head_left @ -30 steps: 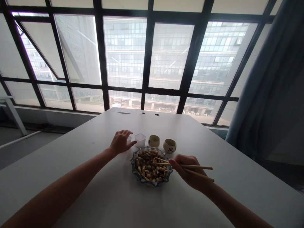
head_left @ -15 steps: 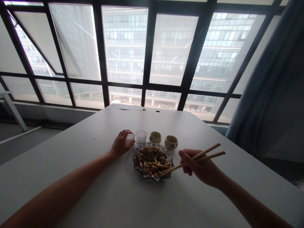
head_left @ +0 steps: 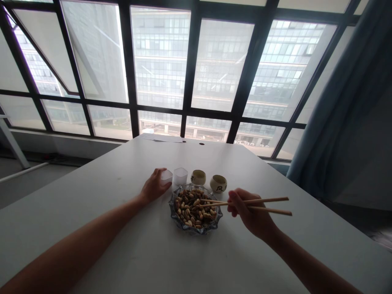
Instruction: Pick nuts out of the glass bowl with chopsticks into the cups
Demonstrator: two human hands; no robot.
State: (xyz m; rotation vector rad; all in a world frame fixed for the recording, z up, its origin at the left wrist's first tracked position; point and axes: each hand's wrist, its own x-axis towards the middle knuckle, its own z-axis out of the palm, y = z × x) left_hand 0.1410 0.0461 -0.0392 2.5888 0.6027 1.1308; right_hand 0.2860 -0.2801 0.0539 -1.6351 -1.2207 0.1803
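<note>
Chopsticks near-level, tips leftward over nut bowl, pinched in right hand fingers.

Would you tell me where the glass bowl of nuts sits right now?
In the head view, the glass bowl sits mid-table between the left hand and right hand, just before four small cups.

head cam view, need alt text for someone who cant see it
A person's right hand holds wooden chopsticks with the tips over a glass bowl of nuts on a white table. The left hand grips a small clear plastic cup; another clear cup and two ceramic cups stand in a row behind the bowl.
</note>
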